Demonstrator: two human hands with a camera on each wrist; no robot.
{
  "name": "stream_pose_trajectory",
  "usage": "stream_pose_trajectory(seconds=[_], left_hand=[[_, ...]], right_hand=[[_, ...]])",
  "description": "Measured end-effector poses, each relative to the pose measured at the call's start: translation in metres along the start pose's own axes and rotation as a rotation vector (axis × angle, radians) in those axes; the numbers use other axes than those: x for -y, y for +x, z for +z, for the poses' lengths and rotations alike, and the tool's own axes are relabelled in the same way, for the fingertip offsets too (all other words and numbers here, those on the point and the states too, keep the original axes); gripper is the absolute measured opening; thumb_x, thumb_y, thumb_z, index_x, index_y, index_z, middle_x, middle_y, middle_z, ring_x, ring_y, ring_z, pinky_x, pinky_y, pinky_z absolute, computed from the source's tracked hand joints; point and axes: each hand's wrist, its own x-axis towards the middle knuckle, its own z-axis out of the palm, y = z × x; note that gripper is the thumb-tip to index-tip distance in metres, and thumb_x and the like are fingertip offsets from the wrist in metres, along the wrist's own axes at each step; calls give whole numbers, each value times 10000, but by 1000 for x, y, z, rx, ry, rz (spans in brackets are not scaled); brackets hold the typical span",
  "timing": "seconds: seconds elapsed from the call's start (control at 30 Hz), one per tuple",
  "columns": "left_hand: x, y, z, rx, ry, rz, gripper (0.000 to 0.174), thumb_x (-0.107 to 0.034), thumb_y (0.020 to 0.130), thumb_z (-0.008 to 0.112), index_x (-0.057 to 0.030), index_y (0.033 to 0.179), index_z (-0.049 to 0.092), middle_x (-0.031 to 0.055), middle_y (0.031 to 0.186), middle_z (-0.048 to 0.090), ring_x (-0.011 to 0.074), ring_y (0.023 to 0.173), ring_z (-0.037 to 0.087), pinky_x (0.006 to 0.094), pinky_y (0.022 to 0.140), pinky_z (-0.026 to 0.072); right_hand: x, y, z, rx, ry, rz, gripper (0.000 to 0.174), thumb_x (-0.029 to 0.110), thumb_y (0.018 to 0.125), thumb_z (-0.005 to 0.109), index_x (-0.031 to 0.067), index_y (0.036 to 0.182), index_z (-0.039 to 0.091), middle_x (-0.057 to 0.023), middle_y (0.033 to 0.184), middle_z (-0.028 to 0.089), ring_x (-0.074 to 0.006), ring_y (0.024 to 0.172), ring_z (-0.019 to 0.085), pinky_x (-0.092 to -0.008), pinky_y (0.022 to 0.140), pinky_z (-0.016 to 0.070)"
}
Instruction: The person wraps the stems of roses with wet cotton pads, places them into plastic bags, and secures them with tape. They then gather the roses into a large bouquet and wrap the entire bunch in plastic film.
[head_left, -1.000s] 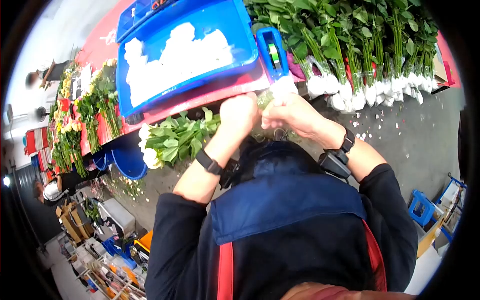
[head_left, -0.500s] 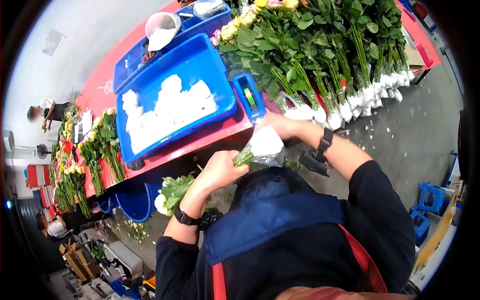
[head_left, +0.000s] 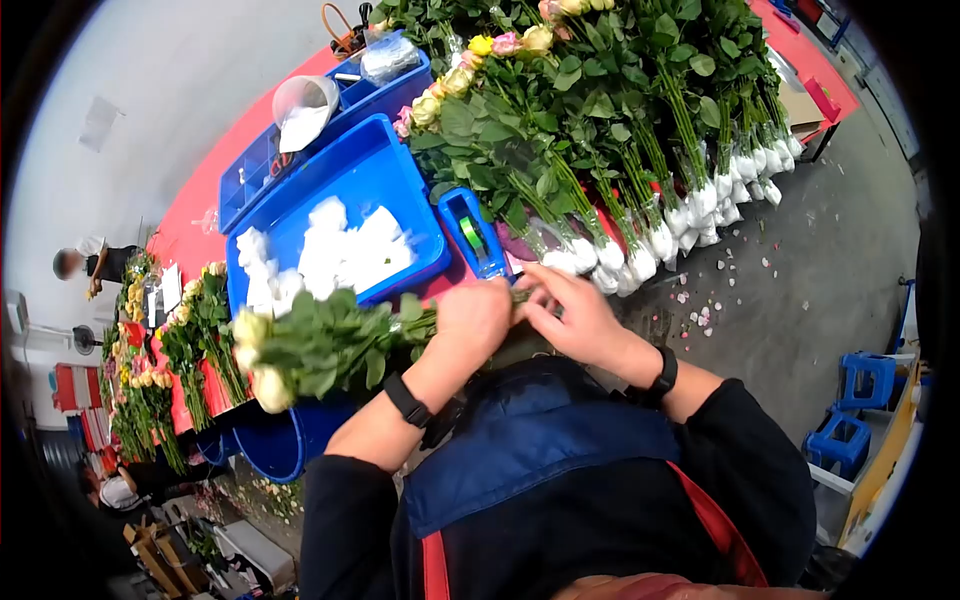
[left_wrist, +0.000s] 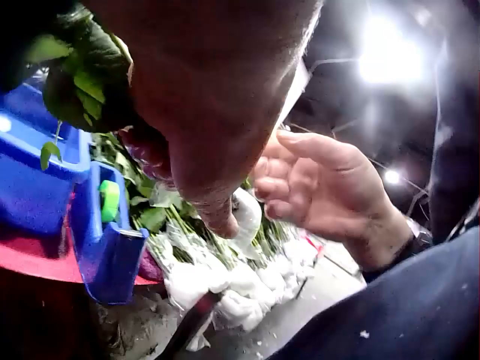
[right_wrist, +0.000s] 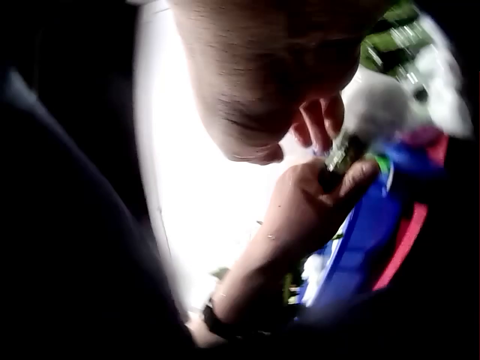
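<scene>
My left hand [head_left: 474, 318] grips the stems of a bunch of pale roses [head_left: 330, 350], whose blooms point left in the head view. Beside it is my right hand [head_left: 580, 318], its fingers bent near the stem ends. The left wrist view shows the right hand [left_wrist: 322, 184] palm inward, fingers loosely bent, close to a white wrap [left_wrist: 247, 217] by the left hand [left_wrist: 217, 120]. Blurred in the right wrist view, the left hand [right_wrist: 300, 202] closes round the stems under the right hand's fingers [right_wrist: 319, 124]; contact between those fingers and the bunch is unclear.
A blue tray [head_left: 425, 250] with white pieces and a blue tape dispenser [head_left: 475, 235] stand on the red table [head_left: 185, 225]. Bunches with white-wrapped ends [head_left: 640, 262] lie along its right side. Blue buckets [head_left: 268, 445] stand below; people are at far left.
The view has shifted. The rose bunch has come up and leftward in front of the tray. My right hand has left the tape dispenser's side and come close to my left hand, which still grips the stems.
</scene>
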Motion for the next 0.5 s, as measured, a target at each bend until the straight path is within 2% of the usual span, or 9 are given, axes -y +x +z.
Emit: stream_pose_trajectory(seconds=[0.03, 0.07, 0.1, 0.17, 0.23, 0.3, 0.33, 0.43, 0.5], left_hand=[[-5, 7, 7, -85, 10, 110, 176, -245, 766, 637, -71, 785, 620, 99, 686, 655, 259, 591, 664, 375, 510, 525], [-11, 16, 10, -121, 12, 217, 151, -229, 754, 632, -80, 779, 623, 88, 674, 652, 247, 579, 658, 371, 510, 523], [-18, 27, 9, -157, 14, 320, 128, -214, 743, 627, -90, 773, 627, 76, 662, 649, 235, 567, 653, 366, 511, 521], [-38, 50, -6, -61, 44, 502, 108, -203, 734, 609, -100, 756, 633, 55, 665, 633, 226, 647, 649, 384, 653, 527], [-50, 77, -26, -93, 228, 588, 168, -216, 736, 610, -86, 839, 633, 72, 806, 627, 239, 863, 621, 424, 873, 455], [-49, 103, -29, -557, 161, 677, 247, -211, 750, 601, -68, 951, 604, 94, 959, 587, 258, 1033, 545, 467, 993, 347], [-51, 101, -40, -581, 92, 628, 299, -188, 760, 593, -68, 1031, 563, 94, 1033, 565, 265, 1080, 512, 483, 1010, 328], [-35, 83, -41, -542, -31, 513, 284, -174, 773, 583, -81, 1041, 587, 80, 1000, 573, 262, 1068, 513, 486, 980, 344], [-3, 57, -24, -409, -64, 464, 383, -210, 689, 698, -90, 1038, 596, 60, 973, 572, 259, 1044, 517, 444, 931, 367]], right_hand=[[0, -2, -12, -138, -442, -278, 421, 94, 770, 676, -16, 1161, 564, -131, 1134, 616, -292, 973, 615, -369, 793, 480], [-7, -7, -16, -87, -540, -276, 508, 112, 669, 712, -9, 1138, 559, -139, 1172, 587, -349, 1082, 540, -428, 894, 412], [-18, -12, -16, -29, -518, -164, 399, 131, 676, 716, 14, 1043, 616, -155, 1038, 642, -336, 943, 604, -418, 813, 462], [-45, -14, -22, 115, -409, 103, 253, 191, 680, 731, 30, 841, 623, -167, 802, 643, -360, 763, 619, -445, 691, 478], [-68, -11, -23, -204, -406, 92, 250, 216, 674, 752, 28, 768, 618, -182, 662, 601, -396, 652, 596, -468, 602, 476], [-98, -8, -33, -314, -432, 259, 273, 249, 691, 763, 41, 799, 624, -189, 716, 617, -394, 689, 601, -467, 610, 477], [-108, -2, -40, -362, -463, 235, 274, 252, 703, 754, 39, 819, 627, -189, 734, 624, -392, 702, 605, -465, 620, 479], [-157, 18, -55, -452, -561, 253, 270, 253, 751, 711, 43, 907, 641, -191, 790, 642, -390, 743, 614, -462, 659, 487], [-192, 24, -61, -426, -669, 253, 361, 257, 803, 672, -15, 1036, 628, -238, 948, 634, -411, 892, 600, -461, 795, 473]])
